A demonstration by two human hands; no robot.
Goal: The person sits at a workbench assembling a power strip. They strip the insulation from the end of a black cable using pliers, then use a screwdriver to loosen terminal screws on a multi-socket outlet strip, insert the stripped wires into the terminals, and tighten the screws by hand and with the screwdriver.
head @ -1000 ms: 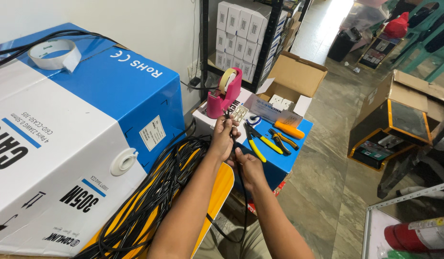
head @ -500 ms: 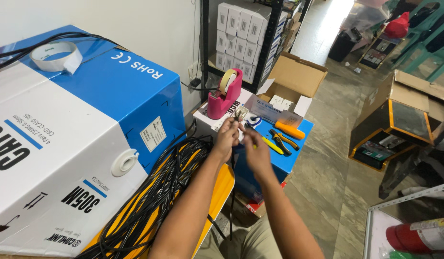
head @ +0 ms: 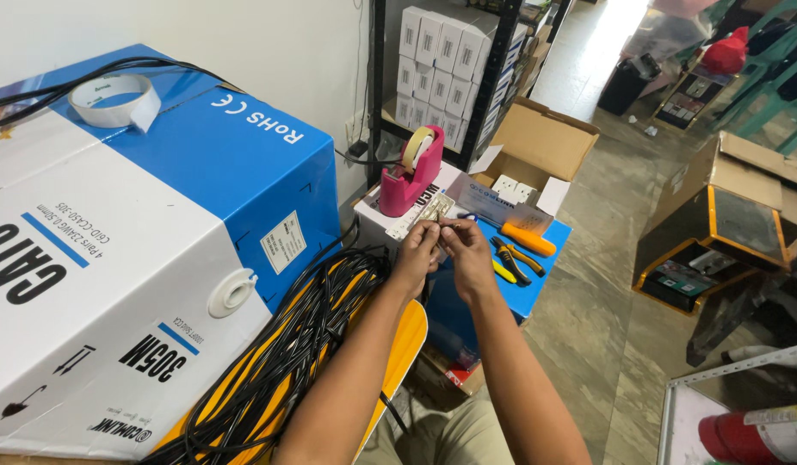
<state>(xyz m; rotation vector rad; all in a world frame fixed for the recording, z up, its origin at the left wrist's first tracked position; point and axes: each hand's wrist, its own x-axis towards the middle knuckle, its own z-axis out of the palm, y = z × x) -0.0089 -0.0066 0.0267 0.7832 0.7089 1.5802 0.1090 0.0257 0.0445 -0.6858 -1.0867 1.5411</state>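
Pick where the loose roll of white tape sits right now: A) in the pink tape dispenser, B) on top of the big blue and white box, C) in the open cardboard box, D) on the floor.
B: the white tape roll lies on the top face of the big blue and white box, beside a black cable, well left of the pink tape dispenser.

Wire end between my left hand (head: 418, 251) and right hand (head: 464, 250) grips too small to resolve; my fingers hide it. Cable coil (head: 278, 362) below the grip cut off at frame bottom.
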